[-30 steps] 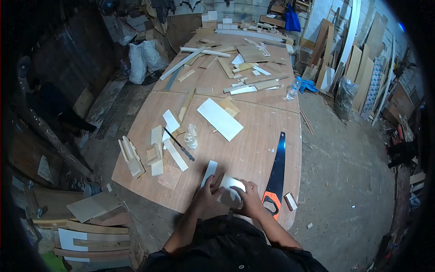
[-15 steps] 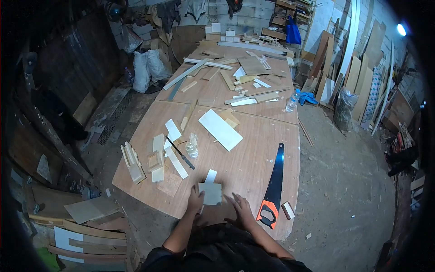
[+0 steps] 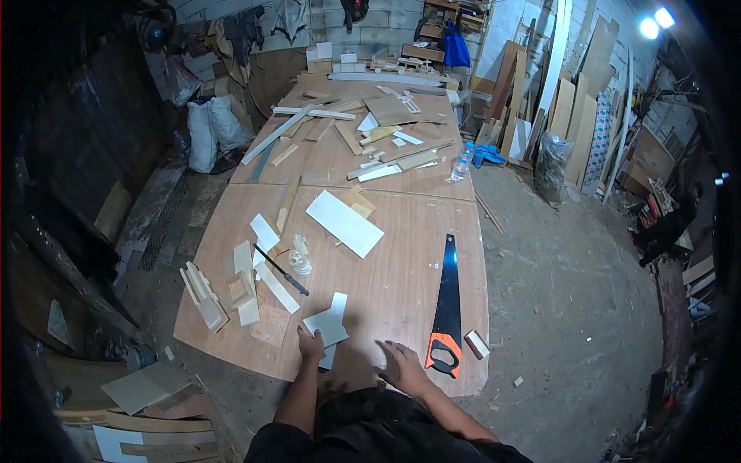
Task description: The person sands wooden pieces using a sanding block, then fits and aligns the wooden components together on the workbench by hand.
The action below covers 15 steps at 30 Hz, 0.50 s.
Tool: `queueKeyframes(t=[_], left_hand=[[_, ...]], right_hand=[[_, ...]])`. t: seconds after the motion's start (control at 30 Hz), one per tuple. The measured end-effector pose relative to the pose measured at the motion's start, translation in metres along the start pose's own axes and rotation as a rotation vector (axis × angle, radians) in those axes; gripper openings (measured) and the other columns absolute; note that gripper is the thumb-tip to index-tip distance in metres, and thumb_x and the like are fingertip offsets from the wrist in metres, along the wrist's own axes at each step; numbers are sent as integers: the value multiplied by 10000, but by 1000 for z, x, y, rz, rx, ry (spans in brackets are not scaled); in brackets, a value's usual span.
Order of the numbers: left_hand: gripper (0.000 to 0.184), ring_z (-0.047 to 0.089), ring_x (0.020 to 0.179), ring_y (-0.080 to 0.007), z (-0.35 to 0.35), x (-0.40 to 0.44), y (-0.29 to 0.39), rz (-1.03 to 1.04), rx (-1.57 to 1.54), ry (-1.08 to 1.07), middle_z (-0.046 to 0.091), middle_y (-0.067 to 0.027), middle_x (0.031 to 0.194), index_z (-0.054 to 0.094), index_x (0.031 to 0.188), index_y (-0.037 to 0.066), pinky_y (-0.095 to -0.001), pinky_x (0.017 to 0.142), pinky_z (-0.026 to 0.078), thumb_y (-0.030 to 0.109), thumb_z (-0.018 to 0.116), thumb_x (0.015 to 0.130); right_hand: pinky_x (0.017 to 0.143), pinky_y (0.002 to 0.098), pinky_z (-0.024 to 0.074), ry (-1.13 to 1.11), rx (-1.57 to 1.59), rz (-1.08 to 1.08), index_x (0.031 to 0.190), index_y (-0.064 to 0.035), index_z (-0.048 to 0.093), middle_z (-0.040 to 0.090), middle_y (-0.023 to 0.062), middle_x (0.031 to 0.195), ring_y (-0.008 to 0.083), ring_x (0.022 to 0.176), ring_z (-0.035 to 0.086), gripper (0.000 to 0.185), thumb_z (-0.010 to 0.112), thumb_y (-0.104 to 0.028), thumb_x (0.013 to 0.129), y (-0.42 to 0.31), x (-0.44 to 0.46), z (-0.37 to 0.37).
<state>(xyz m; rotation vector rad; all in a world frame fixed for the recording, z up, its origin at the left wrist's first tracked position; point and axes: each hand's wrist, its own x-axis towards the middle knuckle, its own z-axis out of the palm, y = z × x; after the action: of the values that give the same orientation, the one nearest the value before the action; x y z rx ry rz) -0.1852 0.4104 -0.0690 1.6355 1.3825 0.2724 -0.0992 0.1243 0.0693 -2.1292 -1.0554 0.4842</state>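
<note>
My left hand (image 3: 311,344) grips the left edge of a small, pale, squarish wooden board (image 3: 326,327), thumb on top. The board is held at a slant near the table's front edge. Beneath it lies a narrow white strip (image 3: 339,303), whose two ends show above and below; the board covers its middle. To the right, my right hand (image 3: 404,370) is empty with its fingers spread, apart from the board. Close to that hand lies a handsaw (image 3: 446,297) with an orange and black handle.
On the wooden table (image 3: 386,297) lie a long dark tool (image 3: 282,270), a clear jar (image 3: 300,264), a white board (image 3: 344,224) and grooved wooden pieces (image 3: 204,297). Wood offcuts and a plastic bottle (image 3: 461,162) are farther back. A small block (image 3: 476,344) sits by the right edge.
The head view has shifted, so the table appears farther left. The small board has turned and now sits askew over the strip. My right hand is farther from it.
</note>
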Motion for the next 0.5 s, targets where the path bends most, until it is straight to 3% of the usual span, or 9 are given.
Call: queueKeyframes(t=[0.03,0.1,0.2,0.33,0.5], left_hand=[[679,579,1138,-396,1,1,0,-5,-4,-1,554,-270,1244,274,1458,30,-466,966,472,165,624,892],[734,518,1171,-437,-1,0,2,266,195,67,509,-294,1275,277,1455,-17,-478,1010,434,162,660,856],[759,453,1216,-451,7,4,-3,190,248,134,450,-304,1321,287,1446,-61,-474,1040,406,147,677,829],[758,419,1270,-413,6,7,-4,175,291,86,380,-280,1387,295,1453,-24,-486,1046,390,153,676,822],[705,417,1274,-421,4,-9,-5,321,292,107,356,-273,1419,363,1423,-13,-516,1052,371,159,692,824]], right_hand=[[1089,486,356,16,13,2,1478,-166,367,435,240,1409,430,1290,415,828,791,-266,774,-1,0,1],[1077,484,372,22,13,-2,1461,-143,389,462,237,1388,427,1277,435,799,791,-268,782,-9,-2,-1],[1069,478,380,31,28,-6,1447,-128,414,489,239,1361,423,1265,454,767,785,-256,788,-14,-6,0],[1066,467,385,29,67,-17,1442,-131,426,494,245,1351,418,1260,462,757,781,-237,782,-16,-10,-1],[998,475,455,89,43,-96,1359,-90,468,566,243,1270,430,1157,554,684,803,-238,781,-7,-12,4]])
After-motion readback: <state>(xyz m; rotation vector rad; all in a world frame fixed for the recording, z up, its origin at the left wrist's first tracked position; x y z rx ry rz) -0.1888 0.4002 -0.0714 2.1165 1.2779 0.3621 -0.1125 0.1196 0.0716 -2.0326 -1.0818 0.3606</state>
